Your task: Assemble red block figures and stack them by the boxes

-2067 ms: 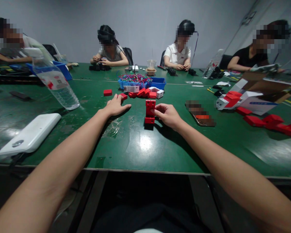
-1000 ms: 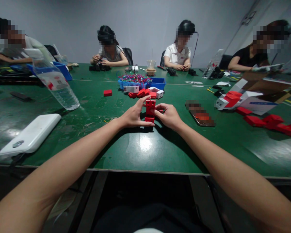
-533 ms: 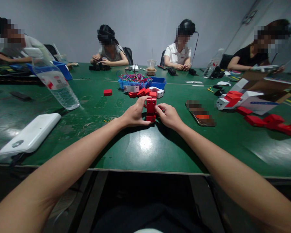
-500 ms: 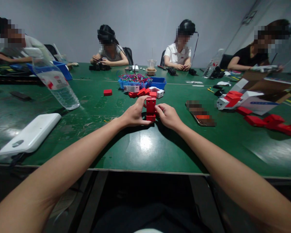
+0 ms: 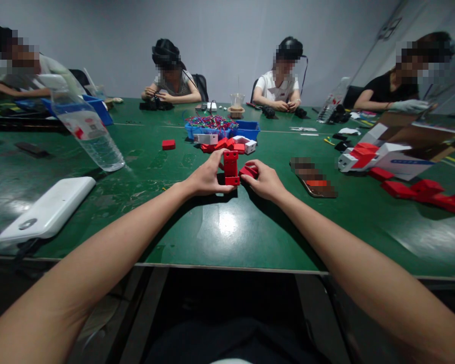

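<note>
Seen from the head camera, a person's left hand [image 5: 208, 174] gripped a red bracket [image 5: 231, 168] end to end over the counter [image 5: 197, 227], fingers at the top and thumb beneath, a hold that likely kept it steady and its face unobstructed. Whether it touched the surface could not be told. The right hand [image 5: 265, 179] pinched a red block [image 5: 249, 172] between thumb and fingers just beside the bracket, seemingly near so the two could be compared or brought together easily.

Beyond the hands, red pieces [image 5: 222, 145] were heaped against blue bins [image 5: 250, 130], probably to stay within reach; one bin held a tangle of wires [image 5: 211, 122]. A phone [image 5: 313, 177] lay to the right, a power bank [image 5: 47, 210] to the left, both apparently set aside from the working spot. Co-workers [image 5: 284, 83] sat across the counter.
</note>
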{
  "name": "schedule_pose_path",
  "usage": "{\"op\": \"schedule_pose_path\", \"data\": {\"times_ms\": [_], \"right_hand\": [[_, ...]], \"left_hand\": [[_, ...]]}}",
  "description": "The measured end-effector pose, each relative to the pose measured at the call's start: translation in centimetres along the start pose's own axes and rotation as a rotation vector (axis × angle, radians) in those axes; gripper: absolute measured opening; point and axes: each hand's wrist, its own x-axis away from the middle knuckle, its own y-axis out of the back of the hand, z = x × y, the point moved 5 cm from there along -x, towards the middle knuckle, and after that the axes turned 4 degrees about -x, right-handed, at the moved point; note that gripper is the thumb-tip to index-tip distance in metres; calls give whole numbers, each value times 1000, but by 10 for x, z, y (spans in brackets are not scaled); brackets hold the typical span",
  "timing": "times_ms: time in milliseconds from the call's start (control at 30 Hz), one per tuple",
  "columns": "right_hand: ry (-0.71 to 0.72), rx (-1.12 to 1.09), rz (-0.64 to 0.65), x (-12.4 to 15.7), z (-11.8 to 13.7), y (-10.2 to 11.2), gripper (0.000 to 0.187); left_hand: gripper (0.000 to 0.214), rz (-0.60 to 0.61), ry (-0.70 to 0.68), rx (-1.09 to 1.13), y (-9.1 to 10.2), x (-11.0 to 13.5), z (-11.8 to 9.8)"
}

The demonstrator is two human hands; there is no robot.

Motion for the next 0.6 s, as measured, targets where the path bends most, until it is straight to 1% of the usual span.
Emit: {"op": "schedule_pose_path", "data": {"times_ms": [67, 133, 200, 267, 333, 400, 500, 533, 600], "right_hand": [[-142, -252, -36, -2, -2, 2, 31], [-312, -550, -55, -2, -3, 2, 27], [-458, -824, -38, -1, -2, 0, 23], [-557, -1018, -3, 1, 2, -4, 25], [-608, -1107, 12, 3, 5, -6, 31], [-621, -1120, 10, 5, 8, -8, 29], [-596, -1087, -4, 6, 9, -10, 16], [-581, -1077, -14, 6, 9, -9, 15], [-551, -1071, -35, 5, 8, -9, 20]], "left_hand": [[89, 4, 2, 0, -1, 0, 1], [90, 4, -2, 6, -1, 1, 1], [91, 5, -5, 16, -1, 1, 2], [92, 3, -13, 24, -2, 1, 2], [91, -2, -32, 22, -2, 1, 1], [89, -5, -47, 14, -2, 1, 0], [89, -9, -53, 6, -1, 1, 0], [89, -10, -49, 4, -1, 1, 0], [90, -8, -38, 0, -1, 1, 0]]}}
